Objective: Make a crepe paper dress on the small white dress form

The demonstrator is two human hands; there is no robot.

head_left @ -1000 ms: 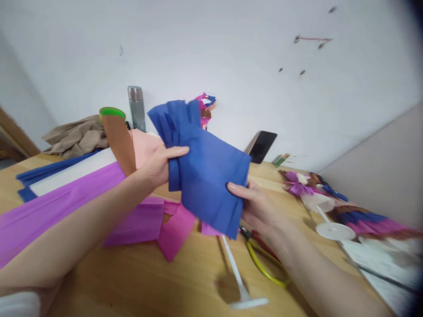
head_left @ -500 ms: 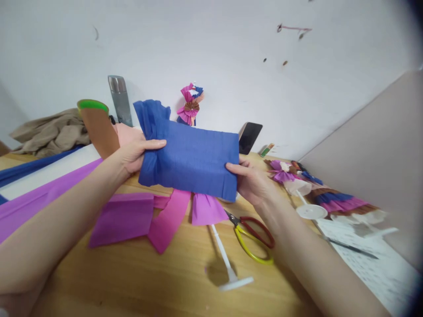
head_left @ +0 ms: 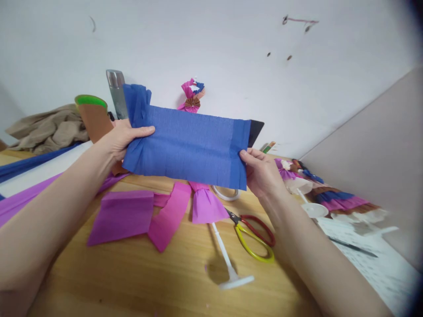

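Head view: stretched, pleated blue crepe paper (head_left: 188, 147)

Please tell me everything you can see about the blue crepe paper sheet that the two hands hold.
The blue crepe paper sheet is a wide rectangle with fine crinkled texture, held up in the air above the wooden table, stretched almost flat and tilted slightly. Its left end is gathered into pleats that stick up, pinched by the left hand. The right hand grips the right edge, where a darker band looks like a folded double layer. Nothing else touches it.
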